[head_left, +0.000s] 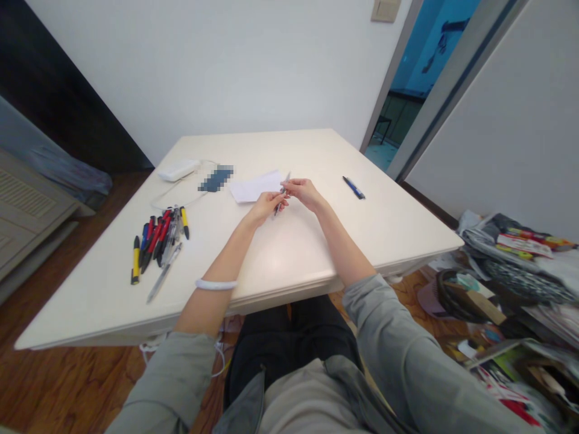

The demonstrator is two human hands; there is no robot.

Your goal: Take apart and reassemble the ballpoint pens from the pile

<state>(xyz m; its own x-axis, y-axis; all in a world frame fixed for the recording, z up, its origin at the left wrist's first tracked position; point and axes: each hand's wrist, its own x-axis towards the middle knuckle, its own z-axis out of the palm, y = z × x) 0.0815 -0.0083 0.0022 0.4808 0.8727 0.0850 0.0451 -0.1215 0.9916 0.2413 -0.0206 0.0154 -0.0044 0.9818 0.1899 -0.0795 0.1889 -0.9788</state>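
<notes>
Both hands meet over the middle of the white table (275, 259), closed on one slim pen (286, 178) with a clear or silvery barrel. My left hand (268, 206) pinches its lower part, and my right hand (302, 190) grips it higher up. The pen is tilted, its upper end pointing away from me; the fingers cover its middle. Just behind the hands lies a folded sheet of white paper (256, 187). Off to the right, a blue pen (353, 187) rests alone on the tabletop.
At the left is a pile of pens in several colours (158, 238), with a clear pen (163, 274) lying nearest me. Behind it are a white box-shaped device (178, 170) with a cable and a blurred dark phone-like object (217, 179). Cluttered bags and bins (488, 289) stand right of the table.
</notes>
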